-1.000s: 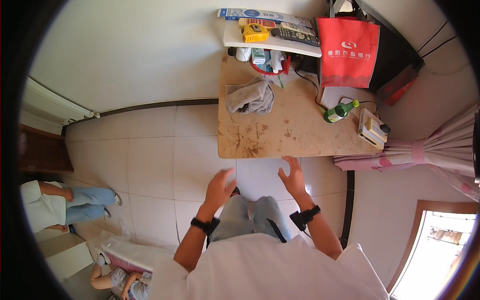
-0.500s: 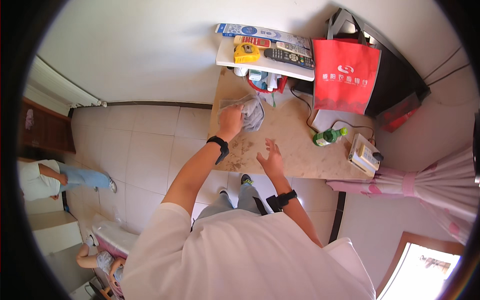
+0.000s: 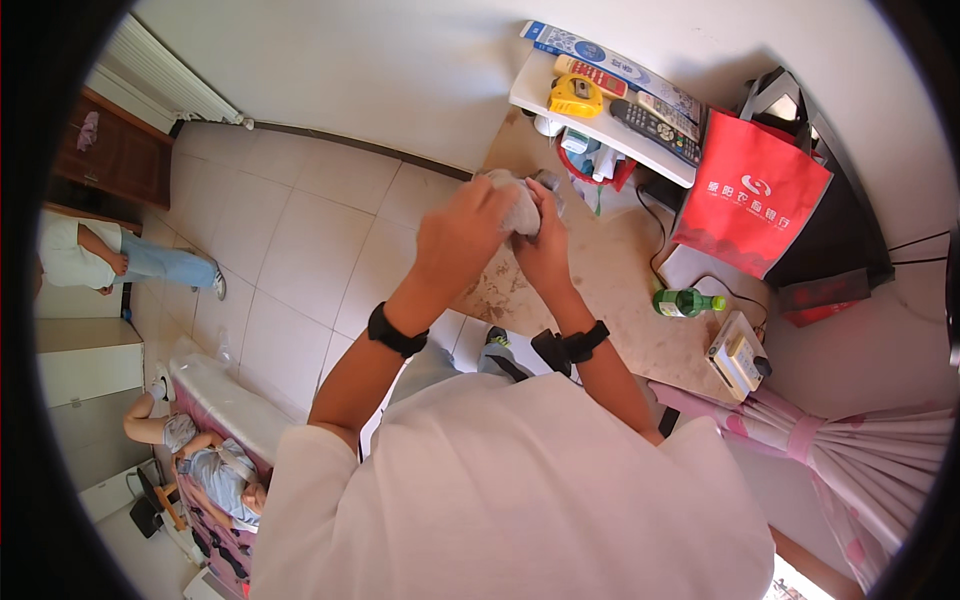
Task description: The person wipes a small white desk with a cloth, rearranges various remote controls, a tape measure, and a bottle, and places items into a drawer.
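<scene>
Both hands are raised over the left edge of the tabletop [image 3: 620, 240], close together around a bunched grey cloth [image 3: 521, 212]. My left hand [image 3: 462, 228] grips it from the left, its back covering most of the fingers. My right hand [image 3: 543, 245] pinches the right side, with thumb and fingers closed on the fabric. Just behind the right fingertips another greyish bit [image 3: 548, 183] shows; I cannot tell whether it belongs to the same bundle or to thin plastic around it.
A white shelf [image 3: 535, 92] carries a yellow tape measure [image 3: 576, 96] and several remotes, with a red basket [image 3: 618, 172] beneath. Right of these are a red bag [image 3: 750, 195], a green bottle [image 3: 688, 303] and a white box [image 3: 735, 352]. Two people are at the left.
The grey cloth has come up off the tabletop into both hands. My right hand, earlier empty with fingers apart, has joined the left on it. The view has swung left.
</scene>
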### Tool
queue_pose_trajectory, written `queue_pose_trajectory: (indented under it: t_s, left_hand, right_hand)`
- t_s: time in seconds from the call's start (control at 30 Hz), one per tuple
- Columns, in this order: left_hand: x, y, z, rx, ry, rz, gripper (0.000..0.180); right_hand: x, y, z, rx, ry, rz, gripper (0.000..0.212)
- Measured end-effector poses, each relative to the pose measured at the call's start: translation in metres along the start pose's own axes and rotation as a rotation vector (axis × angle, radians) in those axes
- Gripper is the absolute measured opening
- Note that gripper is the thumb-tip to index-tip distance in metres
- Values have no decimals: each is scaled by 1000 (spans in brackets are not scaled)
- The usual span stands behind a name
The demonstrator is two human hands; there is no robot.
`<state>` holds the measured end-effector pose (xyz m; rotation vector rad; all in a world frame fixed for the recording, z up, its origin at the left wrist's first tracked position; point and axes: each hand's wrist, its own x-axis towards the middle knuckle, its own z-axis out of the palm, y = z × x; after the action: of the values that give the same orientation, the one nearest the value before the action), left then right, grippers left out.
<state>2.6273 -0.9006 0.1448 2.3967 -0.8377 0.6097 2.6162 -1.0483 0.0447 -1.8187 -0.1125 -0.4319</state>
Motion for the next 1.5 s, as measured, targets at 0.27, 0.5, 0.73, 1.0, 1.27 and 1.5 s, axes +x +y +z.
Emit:
queue_pose_trajectory:
  t_s: [0.27, 0.5, 0.73, 1.0, 1.27, 1.5]
  left_hand:
    - [-26, -11, -53, 11, -86, -11, 49]
    - [-119, -55, -52, 61, -20, -125, 49]
    - [-114, -74, -103, 34, 162, -51, 41]
    - [-159, -93, -90, -37, 3, -92, 44]
    - [-167, -86, -74, -629, -225, -341, 51]
    - [-146, -142, -27, -953, -62, -551, 52]
  right_hand:
    - [1, 10, 26, -22, 30, 57, 43]
    - [15, -46, 27, -609, 186, -14, 43]
    - [-21, 5, 35, -813, 101, 223, 25]
    - [21, -56, 28, -741, 149, 356, 25]
    - [11, -79, 58, 703, -11, 654, 55]
    - [-5, -62, 54, 999, -150, 642, 50]
